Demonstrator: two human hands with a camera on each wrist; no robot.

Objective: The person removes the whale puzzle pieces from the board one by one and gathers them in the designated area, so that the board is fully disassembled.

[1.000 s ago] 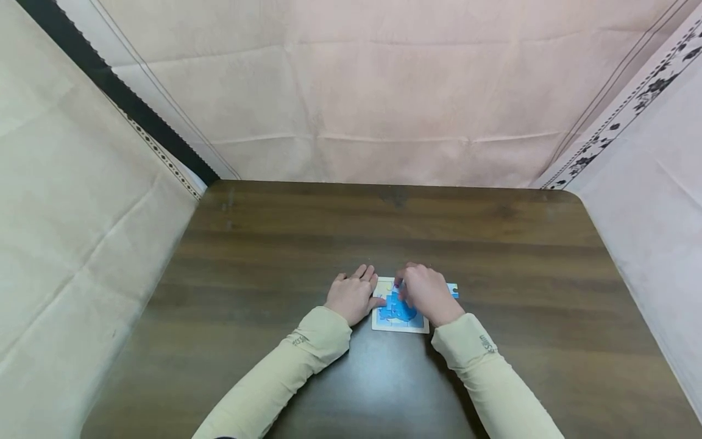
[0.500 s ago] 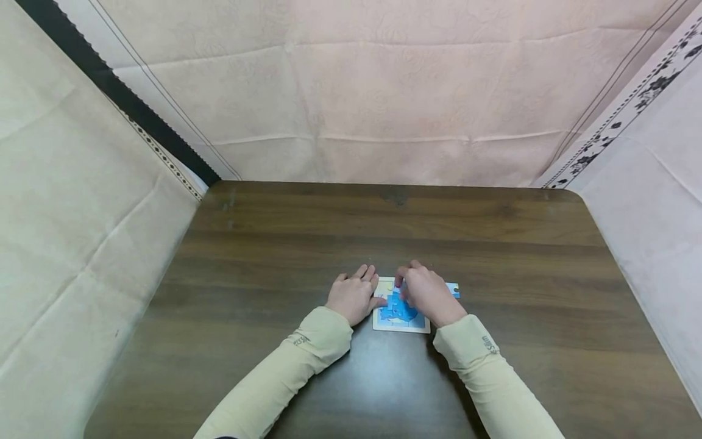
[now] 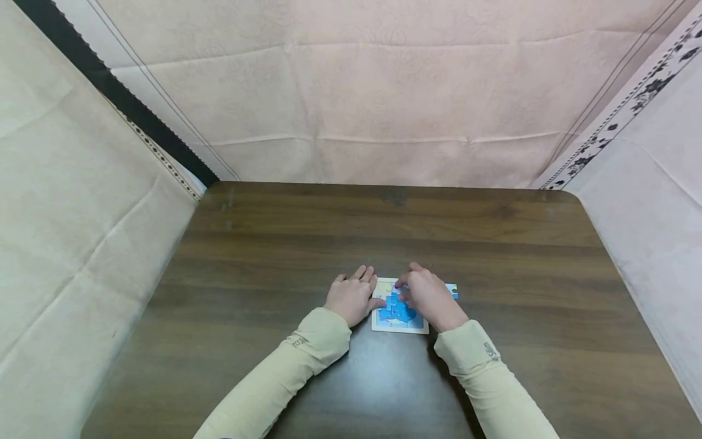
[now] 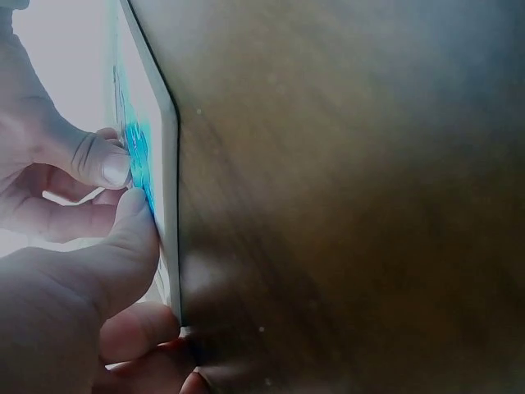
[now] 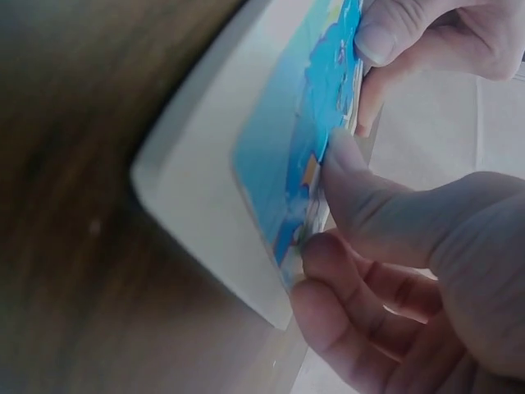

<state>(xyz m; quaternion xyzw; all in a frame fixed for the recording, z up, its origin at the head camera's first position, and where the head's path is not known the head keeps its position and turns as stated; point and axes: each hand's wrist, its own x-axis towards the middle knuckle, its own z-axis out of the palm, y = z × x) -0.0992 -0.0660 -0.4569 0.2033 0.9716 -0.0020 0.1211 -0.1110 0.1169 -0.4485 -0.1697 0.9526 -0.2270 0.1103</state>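
Observation:
A small jigsaw puzzle board (image 3: 400, 327) with a pale border and a blue picture lies flat on the table. My left hand (image 3: 351, 297) rests along its left edge with the fingers extended. The left thumb (image 4: 135, 234) presses on the blue surface in the left wrist view, while other fingers touch the board's rim (image 4: 168, 180). My right hand (image 3: 430, 296) leans over the upper right of the board. Its thumb (image 5: 349, 156) and curled fingers (image 5: 328, 279) pinch at a puzzle piece (image 5: 310, 170) on the surface, largely hidden by the fingers.
A blue and white jigsaw piece (image 3: 453, 291) with a notched side lies just beyond the right hand. The brown wooden table (image 3: 296, 225) has rounded far corners. Pale cloth (image 3: 351, 97) hangs behind it and along both sides.
My right fingers have shifted slightly over the puzzle, and the right wrist sits a touch lower. My left hand and the board stay in place.

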